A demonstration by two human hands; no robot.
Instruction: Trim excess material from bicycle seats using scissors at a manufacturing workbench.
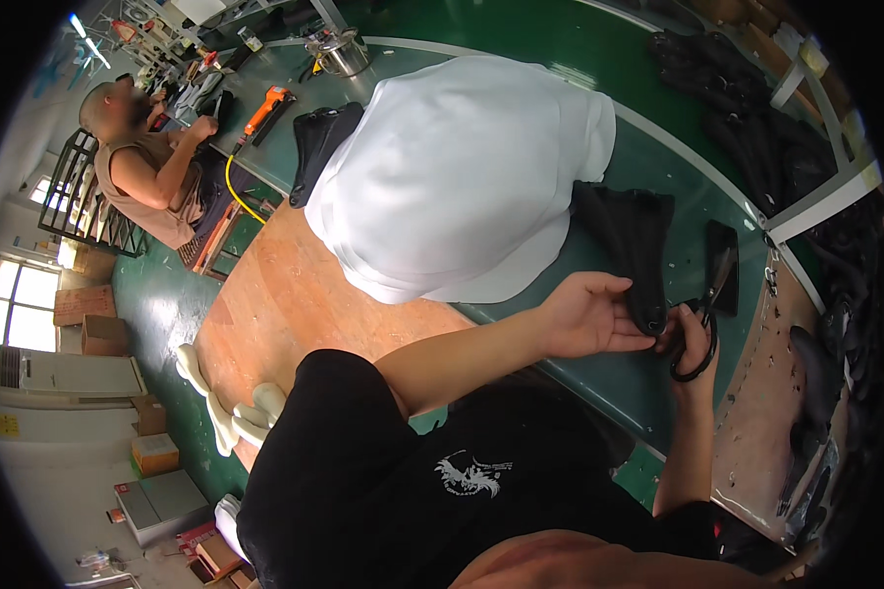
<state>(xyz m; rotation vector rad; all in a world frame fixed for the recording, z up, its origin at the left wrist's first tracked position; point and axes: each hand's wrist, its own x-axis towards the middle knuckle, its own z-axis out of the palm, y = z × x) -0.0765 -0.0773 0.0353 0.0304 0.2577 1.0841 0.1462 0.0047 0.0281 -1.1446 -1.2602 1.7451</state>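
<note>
A black saddle-shaped cover lies at the right side of the white pile, its narrow end pointing toward me. My left hand has its palm turned up, with the fingers curled behind that narrow end and the thumb apart. Black-handled scissors are in my right hand, blades pointing away from me. The fingertips of that hand come close to the cover's tip; whether they touch it I cannot tell. Beyond the scissors lies a flat black rectangular object.
A large mound of white sheets covers the middle of the green tabletop. Left of it are another black cover, an orange tool with a yellow hose, and a metal pot. Black pieces hang at right. A co-worker sits far left.
</note>
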